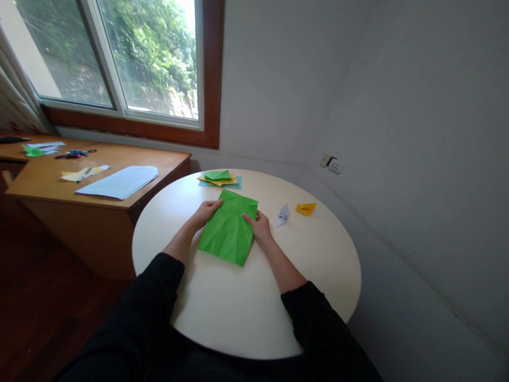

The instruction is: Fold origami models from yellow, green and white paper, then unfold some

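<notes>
Round white bench [238, 313], head view, looking down over black sleeves.

Green paper sheet [229, 229] flat on bench, near centre, creased all over, long edge tilted slightly right. Not lifted anywhere visible.

Left hand [205, 212] at sheet's upper left edge, fingers stretched flat, tips on the paper near the top corner. Pressing rather than gripping; nothing enclosed.

Right hand [260, 225] at sheet's right edge, about midway down, fingers lightly curled, tips resting on the paper margin. Whether thumb is tucked under the edge: cannot tell.

Beyond the sheet, toward the wall: small stack of folded papers [219, 179], green on top, yellow beneath, blue at bottom. Apart from the green sheet.

Right of right hand: small white folded figure [282, 215], then orange folded piece [306, 208] just past it. Both well clear of the hands.

Left, separate wooden desk [99, 212] under window [119, 58]: large pale blue sheet [118, 182], yellow scraps [79, 174], scissors [71, 154], further green and white scraps at far end.

Wall socket [333, 164] on grey wall, right of bench.
</notes>
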Demonstrator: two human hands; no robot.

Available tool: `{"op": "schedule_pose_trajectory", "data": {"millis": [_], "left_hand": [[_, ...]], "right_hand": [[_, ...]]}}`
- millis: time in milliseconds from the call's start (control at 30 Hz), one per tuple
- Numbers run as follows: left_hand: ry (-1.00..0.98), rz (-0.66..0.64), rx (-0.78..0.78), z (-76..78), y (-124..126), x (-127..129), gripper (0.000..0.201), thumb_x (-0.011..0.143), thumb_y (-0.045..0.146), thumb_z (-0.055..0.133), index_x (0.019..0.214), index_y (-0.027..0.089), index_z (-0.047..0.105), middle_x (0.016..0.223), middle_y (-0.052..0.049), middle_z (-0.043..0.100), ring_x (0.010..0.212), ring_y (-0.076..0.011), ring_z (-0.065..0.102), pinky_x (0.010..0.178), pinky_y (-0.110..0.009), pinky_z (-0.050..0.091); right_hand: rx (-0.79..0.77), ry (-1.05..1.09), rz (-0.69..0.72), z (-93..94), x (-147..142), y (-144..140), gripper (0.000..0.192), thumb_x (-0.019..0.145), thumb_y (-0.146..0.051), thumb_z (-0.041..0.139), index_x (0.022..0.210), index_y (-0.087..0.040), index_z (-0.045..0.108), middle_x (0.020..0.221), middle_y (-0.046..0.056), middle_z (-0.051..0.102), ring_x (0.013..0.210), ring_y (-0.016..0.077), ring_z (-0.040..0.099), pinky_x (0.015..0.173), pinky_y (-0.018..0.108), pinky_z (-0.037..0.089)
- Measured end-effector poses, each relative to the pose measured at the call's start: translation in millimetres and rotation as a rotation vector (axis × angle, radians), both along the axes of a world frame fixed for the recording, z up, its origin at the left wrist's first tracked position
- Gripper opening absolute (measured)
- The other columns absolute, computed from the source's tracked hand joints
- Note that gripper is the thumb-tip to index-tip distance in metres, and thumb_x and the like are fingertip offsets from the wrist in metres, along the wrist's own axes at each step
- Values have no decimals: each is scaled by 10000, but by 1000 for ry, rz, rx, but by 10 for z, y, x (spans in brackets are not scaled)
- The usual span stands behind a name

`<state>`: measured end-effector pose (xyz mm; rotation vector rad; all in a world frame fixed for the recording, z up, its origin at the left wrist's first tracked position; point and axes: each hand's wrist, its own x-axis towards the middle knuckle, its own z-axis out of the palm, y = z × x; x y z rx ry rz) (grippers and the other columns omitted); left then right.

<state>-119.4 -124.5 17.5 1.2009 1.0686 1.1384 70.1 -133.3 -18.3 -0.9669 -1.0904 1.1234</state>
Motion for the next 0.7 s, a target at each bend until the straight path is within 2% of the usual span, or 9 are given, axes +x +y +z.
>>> {"op": "schedule_pose_trajectory", "data": {"millis": [300,500,700], "left_hand": [[-59,31,-30,89,-70,13,272,685,379,653,703,108,642,621,-56,661,538,-152,589,542,-266,477],[-133,91,-63,119,-72,20,190,737,292,603,742,106,642,640,-63,672,533,-156,600,558,-277,493],[-176,86,-81,121,-62,13,189,732,281,603,765,99,643,640,-72,673,555,-178,617,567,-291,504]], "right_hand": [[-8,81,6,-19,1,9,402,512,-312,763,842,-163,590,787,33,693,666,161,639,674,312,514],[-37,144,-17,-61,13,51,421,510,-325,761,848,-170,563,646,-3,671,582,139,619,605,272,487],[-71,137,-63,-61,17,63,402,525,-345,735,847,-174,566,585,-28,645,512,115,577,516,231,433]]}}
